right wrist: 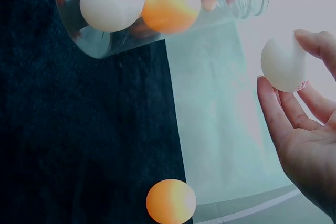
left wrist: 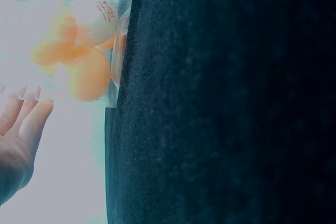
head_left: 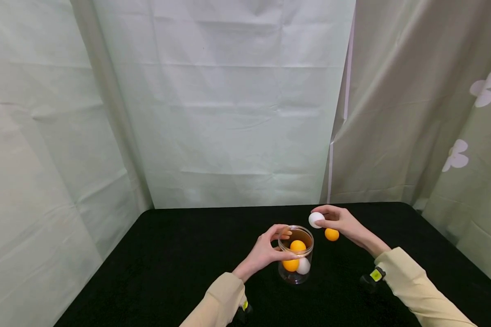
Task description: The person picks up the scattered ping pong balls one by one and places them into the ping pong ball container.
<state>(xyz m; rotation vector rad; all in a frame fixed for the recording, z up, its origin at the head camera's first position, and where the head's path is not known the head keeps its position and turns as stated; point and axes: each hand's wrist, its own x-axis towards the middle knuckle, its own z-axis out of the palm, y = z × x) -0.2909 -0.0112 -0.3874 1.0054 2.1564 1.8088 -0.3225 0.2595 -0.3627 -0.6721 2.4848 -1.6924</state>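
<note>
A clear jar [head_left: 295, 274] stands upright on the black tabletop, holding several orange and white ping-pong balls. My left hand [head_left: 266, 249] grips it near the rim, fingers on the far left side and thumb across the near side. In the left wrist view the jar's balls include a white one [left wrist: 94, 19] with red print. Up and right of the jar's mouth, my right hand [head_left: 338, 222] pinches a white ping-pong ball [head_left: 316, 220] between thumb and fingertips. Below that hand sits a loose orange ping-pong ball [head_left: 332, 234], which also shows in the right wrist view.
The black tabletop [head_left: 180, 259] reaches back to pale hanging curtains [head_left: 229, 113]. A beige curtain with flower shapes [head_left: 457, 156] hangs on the right. Dark wrist devices [head_left: 372, 278] are worn at the sleeve cuffs.
</note>
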